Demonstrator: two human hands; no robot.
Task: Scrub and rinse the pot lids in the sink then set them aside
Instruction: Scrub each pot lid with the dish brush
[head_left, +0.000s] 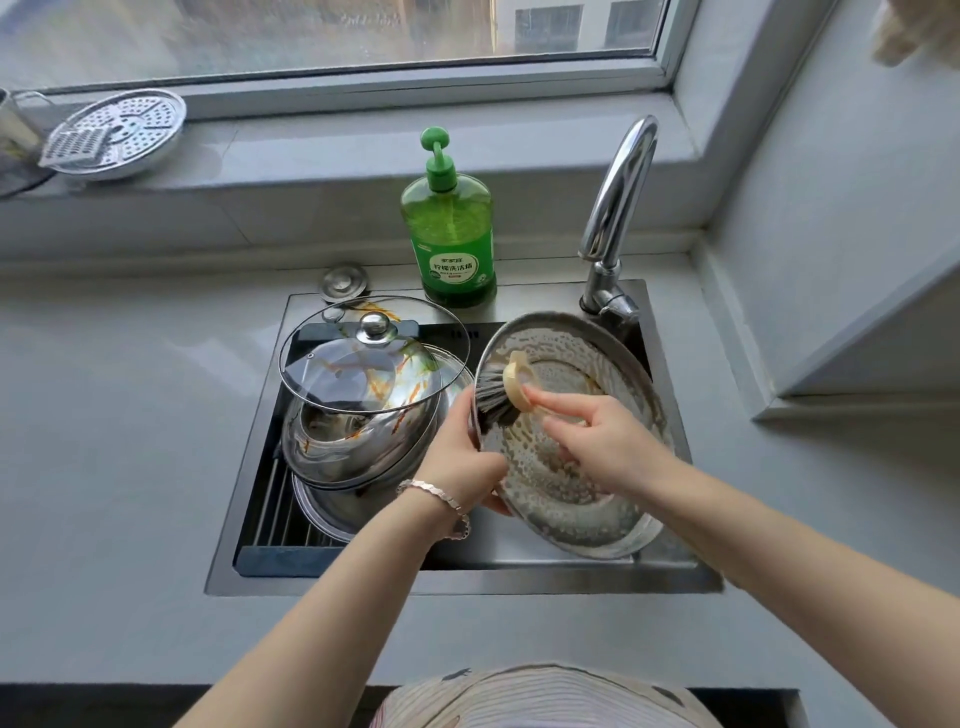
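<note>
A steel pot lid (571, 488), underside up and covered in suds, tilts over the right half of the sink (467, 577). My left hand (457, 457) grips its left rim. My right hand (602, 447) holds a cream-handled dish brush (511, 387) whose dark bristles press on the lid's left edge. On the left of the sink a glass lid (374, 358) with a steel knob leans on a stack of steel lids (353, 441) smeared with orange residue.
A green dish soap bottle (451, 228) and the faucet (618, 208) stand behind the sink, with a sink plug (344, 282) beside them. A perforated steamer plate (122, 132) and a grater lie on the windowsill. A drying rack (280, 509) sits under the stack.
</note>
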